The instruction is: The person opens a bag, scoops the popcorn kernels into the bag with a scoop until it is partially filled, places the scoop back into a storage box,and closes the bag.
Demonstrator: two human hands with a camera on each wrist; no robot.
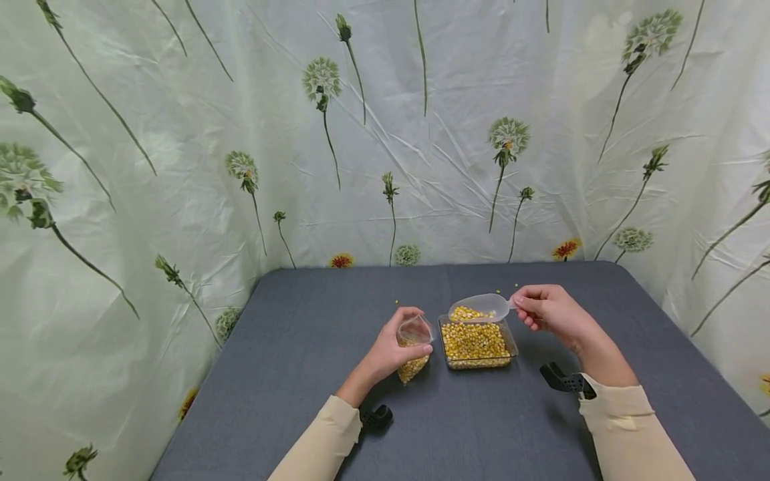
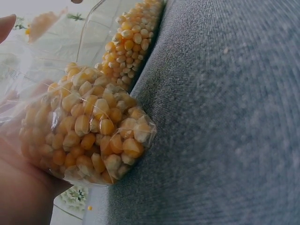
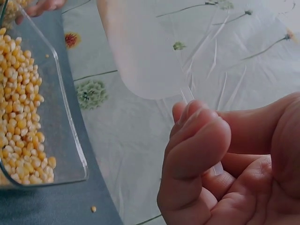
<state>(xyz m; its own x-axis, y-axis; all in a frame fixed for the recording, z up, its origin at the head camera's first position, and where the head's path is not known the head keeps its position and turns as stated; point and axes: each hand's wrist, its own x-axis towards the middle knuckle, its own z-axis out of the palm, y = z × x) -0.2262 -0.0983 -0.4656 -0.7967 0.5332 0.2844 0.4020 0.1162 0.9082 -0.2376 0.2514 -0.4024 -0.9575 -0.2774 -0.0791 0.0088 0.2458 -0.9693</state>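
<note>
Bench [image 1: 313,334]: in front of the hanging cloth [image 1: 433,160].
Container [image 1: 481,359]: on the bench, corn kernels [image 1: 475,341] inside.
Bag [image 1: 415,329]: in the left hand [image 1: 387,351], left of the container, kernels in its lower part.
Scoop [image 1: 498,306]: in the right hand [image 1: 555,314], above the container's far side, kernels within, handle to the right.
Stray kernels [image 1: 396,302]: on the bench, one behind the left hand, two behind the scoop.
</note>
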